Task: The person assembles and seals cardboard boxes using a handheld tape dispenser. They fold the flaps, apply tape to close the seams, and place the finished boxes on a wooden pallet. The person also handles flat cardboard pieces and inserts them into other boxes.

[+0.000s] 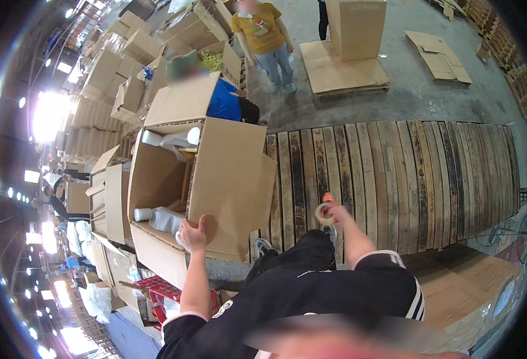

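A large open cardboard box [233, 185] lies on its side in front of me, to the left. My left hand [193, 234] is on the near rim of its opening, thumb up against the outer panel and fingers curled over the edge. Inside the box, white foam-wrapped pieces [166, 219] sit by the near corner, and a wooden frame part shows deeper in. My right hand [337, 214] holds a tape dispenser [325, 210] with a red-orange top and a roll of tan tape, over the slats and away from the box.
A slatted wooden platform [395, 179] stretches to the right. Someone in blue [224, 99] is behind the box, and a person in a yellow shirt [260, 30] stands farther back. A tall carton [356, 30] rests on flat cardboard. Stacked cartons [99, 75] crowd the left; flattened cardboard [449, 293] lies near right.
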The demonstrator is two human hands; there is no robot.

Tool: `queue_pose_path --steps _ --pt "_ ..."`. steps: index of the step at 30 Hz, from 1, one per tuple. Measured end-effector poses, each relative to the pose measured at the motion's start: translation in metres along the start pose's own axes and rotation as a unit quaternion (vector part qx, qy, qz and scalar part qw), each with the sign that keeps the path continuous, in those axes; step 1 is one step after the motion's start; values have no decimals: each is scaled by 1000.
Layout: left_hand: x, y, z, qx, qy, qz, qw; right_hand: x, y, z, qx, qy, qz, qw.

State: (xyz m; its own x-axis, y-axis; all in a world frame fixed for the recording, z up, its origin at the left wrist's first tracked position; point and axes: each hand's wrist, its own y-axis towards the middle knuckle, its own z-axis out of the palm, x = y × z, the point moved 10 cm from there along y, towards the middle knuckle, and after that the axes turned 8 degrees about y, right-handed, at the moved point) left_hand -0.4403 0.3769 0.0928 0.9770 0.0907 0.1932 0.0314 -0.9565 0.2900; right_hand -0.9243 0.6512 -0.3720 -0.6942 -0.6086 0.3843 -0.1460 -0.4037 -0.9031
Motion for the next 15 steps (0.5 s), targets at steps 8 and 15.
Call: queue_pose_path --steps 8,15 --pt "6 -7 9 -4 -62 0 998 200 -170 68 137 136 -377 906" --pt "36 0 -4 11 -331 -54 942 182 -292 402 413 73 -338 842"
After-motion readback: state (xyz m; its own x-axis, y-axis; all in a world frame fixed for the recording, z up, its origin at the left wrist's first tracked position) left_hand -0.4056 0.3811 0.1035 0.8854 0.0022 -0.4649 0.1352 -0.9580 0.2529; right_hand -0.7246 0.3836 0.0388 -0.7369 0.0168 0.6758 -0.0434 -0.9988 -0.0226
